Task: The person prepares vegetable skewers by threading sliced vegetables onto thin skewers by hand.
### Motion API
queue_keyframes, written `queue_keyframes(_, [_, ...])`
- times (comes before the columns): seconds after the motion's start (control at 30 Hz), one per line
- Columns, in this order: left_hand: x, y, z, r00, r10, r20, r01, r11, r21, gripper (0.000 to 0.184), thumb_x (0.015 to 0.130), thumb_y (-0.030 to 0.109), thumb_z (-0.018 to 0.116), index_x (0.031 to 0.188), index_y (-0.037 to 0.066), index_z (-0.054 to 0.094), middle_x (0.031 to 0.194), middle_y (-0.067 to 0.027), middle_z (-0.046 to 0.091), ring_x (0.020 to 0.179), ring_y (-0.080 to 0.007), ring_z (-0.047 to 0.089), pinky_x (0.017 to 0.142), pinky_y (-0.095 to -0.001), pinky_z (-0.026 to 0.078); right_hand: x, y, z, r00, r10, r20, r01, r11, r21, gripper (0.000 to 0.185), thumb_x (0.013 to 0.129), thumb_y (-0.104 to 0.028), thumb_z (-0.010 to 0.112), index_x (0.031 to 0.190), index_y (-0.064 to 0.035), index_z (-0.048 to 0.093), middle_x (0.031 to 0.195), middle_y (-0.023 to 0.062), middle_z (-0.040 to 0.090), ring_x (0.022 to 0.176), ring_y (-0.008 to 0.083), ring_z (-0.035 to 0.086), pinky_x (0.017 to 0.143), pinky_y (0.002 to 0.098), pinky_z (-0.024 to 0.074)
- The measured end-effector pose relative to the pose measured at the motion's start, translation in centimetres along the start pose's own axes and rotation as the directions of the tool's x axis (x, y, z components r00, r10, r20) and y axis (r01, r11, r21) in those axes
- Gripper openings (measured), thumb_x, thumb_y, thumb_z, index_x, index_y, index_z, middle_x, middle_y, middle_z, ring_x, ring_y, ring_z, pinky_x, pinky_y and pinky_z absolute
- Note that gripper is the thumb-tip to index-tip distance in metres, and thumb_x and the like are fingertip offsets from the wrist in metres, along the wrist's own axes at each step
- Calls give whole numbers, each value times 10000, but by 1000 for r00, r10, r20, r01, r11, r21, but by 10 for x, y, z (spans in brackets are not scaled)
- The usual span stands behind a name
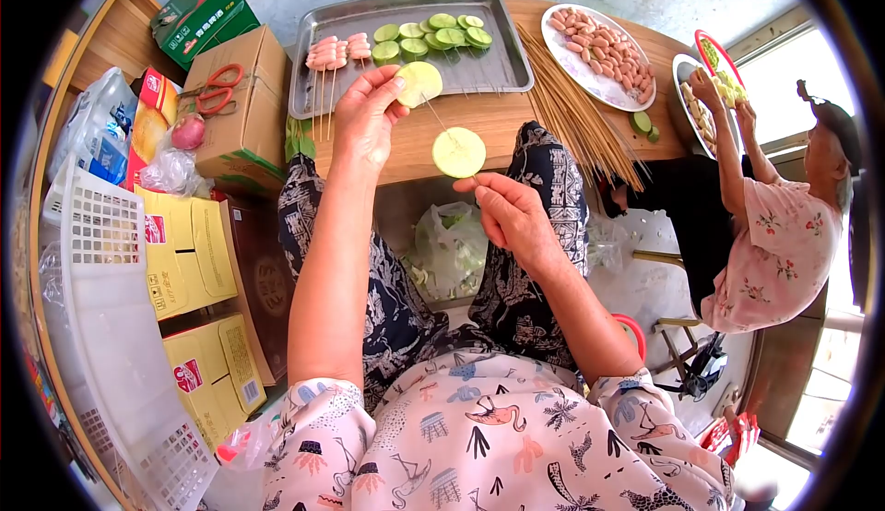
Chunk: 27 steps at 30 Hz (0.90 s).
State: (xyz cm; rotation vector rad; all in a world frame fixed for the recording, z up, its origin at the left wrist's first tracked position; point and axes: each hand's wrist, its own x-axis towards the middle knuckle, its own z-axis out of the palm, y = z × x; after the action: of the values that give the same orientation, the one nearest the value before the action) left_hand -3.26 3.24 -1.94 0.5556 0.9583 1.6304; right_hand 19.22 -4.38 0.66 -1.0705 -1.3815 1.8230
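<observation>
My left hand [371, 110] pinches a round pale green vegetable slice [421, 84] above the table's front edge. Closed around the lower end of a thin skewer [436, 114], my right hand [516, 219] is just below a second round slice [458, 152] threaded on it. The skewer's upper end meets the slice in my left hand; whether it pierces it I cannot tell. Behind my hands, a metal tray [323, 24] holds skewered pink sausage pieces [326, 53] at its left and several green-rimmed slices [445, 22], some on skewers.
Loose bamboo skewers [576, 110] lie right of the tray, beside a white plate [553, 39] of small sausages. Further right, another person [774, 225] handles food over a bowl [680, 70]. Cardboard boxes [241, 96], scissors [219, 89] and a white plastic basket [106, 308] stand left.
</observation>
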Motion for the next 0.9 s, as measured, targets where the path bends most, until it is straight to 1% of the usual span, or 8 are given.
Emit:
queue_keyframes(0.17, [1,0,-1,1000,-13,6,14,1000,-16,158,836,52,674,983,29,623,897,-43,650,735,-111,596,592,-230,495,0,1,-1,1000,2,9,-2,1000,5,229,974,-129,458,1080,-3,618,524,-68,418,434,17,349,426,177,278])
queue_keyframes(0.23, [1,-1,-2,1000,-13,7,13,1000,-15,159,835,51,675,984,27,623,896,-44,649,730,-111,595,590,-230,497,0,-1,-1,1000,-8,3,8,1000,-28,231,973,-128,459,1084,-3,618,521,-66,418,436,16,352,427,179,282])
queue_keyframes(0.33, [1,0,-2,1000,-19,0,19,1000,-13,162,834,48,675,985,25,623,892,-44,647,722,-112,594,586,-230,499,1,2,1,1000,-14,-23,13,1000,-24,244,982,-142,460,1100,3,617,506,-68,409,414,11,312,405,177,247])
queue_keyframes(0.63, [1,-1,-4,999,-52,9,52,998,-31,153,834,40,673,978,27,625,879,-47,648,709,-117,594,583,-228,500,3,8,4,997,-53,-49,52,998,-38,241,974,-147,476,1096,-2,625,509,-67,420,417,9,332,411,169,265])
queue_keyframes(0.73, [-1,-3,-5,998,-59,20,59,998,-6,164,865,51,633,1027,49,607,908,-46,636,742,-122,577,609,-239,485,3,9,5,997,-57,-47,55,998,-35,244,973,-151,479,1096,0,626,509,-68,419,419,8,336,413,169,267])
queue_keyframes(0.8, [-5,-5,-3,998,-59,36,58,998,15,147,895,116,613,1018,36,599,849,-36,611,675,-118,551,574,-242,460,4,6,6,997,-62,-49,60,997,-48,245,973,-153,480,1098,-2,626,507,-68,418,420,7,337,414,168,267])
queue_keyframes(0.83, [-7,-5,0,998,-58,37,58,998,16,147,895,116,613,1018,36,599,849,-36,611,675,-118,551,574,-242,460,4,5,6,996,-67,-51,64,996,-60,246,973,-155,481,1101,-3,626,506,-69,416,422,7,338,415,168,268])
queue_keyframes(0.9, [-11,-6,8,995,-87,-43,88,996,25,168,917,186,595,900,19,610,706,-17,580,549,-88,516,480,-226,415,4,5,6,997,-69,-47,66,996,-68,246,973,-152,479,1102,-3,626,504,-70,415,421,6,337,417,168,268])
